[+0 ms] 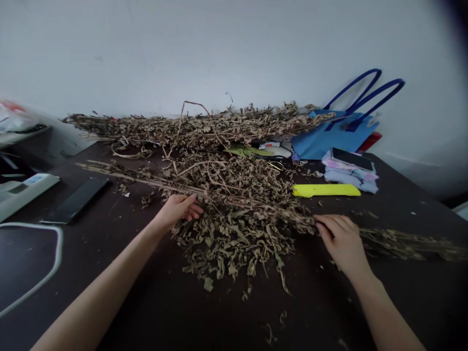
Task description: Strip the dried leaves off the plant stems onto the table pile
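Note:
A long bundle of dried plant stalks [256, 204] lies slantwise over a heap of curled dry leaves [234, 239]. My left hand [181, 208] is at the near edge of the bundle, fingers curled beside the stalks; whether it grips them is hidden. Around the right part of the bundle, my right hand [338, 236] has its thumb and fingers closed on the stalks. More dried stalks [409, 245] stretch out to the right beyond that hand. Behind, a large pile of dried plants [204, 127] runs along the wall.
A blue bag [329, 139] stands at the back right, with a phone [353, 160] on folded cloth near it. A yellow strip [326, 190] lies in front. On the left are a black flat object [78, 200], a white device [25, 192] and a white cable [58, 248].

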The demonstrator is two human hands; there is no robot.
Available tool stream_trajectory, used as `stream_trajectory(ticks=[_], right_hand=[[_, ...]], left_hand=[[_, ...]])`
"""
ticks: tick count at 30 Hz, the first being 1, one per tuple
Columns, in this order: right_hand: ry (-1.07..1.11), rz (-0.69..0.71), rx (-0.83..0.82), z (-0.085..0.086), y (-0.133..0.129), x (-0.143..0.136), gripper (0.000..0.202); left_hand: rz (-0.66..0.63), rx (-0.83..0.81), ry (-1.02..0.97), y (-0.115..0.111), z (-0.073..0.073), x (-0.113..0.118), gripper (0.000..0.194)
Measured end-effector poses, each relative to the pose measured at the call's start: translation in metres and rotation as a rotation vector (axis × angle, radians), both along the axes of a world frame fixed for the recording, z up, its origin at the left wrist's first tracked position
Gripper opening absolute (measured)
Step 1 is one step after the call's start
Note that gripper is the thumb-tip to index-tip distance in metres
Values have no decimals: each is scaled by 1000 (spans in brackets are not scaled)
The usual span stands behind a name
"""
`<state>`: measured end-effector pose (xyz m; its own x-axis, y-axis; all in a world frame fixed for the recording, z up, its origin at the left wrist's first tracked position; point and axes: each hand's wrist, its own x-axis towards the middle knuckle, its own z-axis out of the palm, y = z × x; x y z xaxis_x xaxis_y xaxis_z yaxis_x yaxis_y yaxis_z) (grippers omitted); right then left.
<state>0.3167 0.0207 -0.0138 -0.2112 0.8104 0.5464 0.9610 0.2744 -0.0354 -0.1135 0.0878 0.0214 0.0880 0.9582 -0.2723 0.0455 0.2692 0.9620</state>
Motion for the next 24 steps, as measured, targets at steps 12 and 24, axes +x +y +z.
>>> stream_trajectory(ticks=[12,24], right_hand=[[264,41,46,55,6,-51,20],[-267,236,-567,117,106,-209,30]], left_hand=[[71,414,354,-7,14,-1,28],[-99,845,851,-3,-6,4,27]])
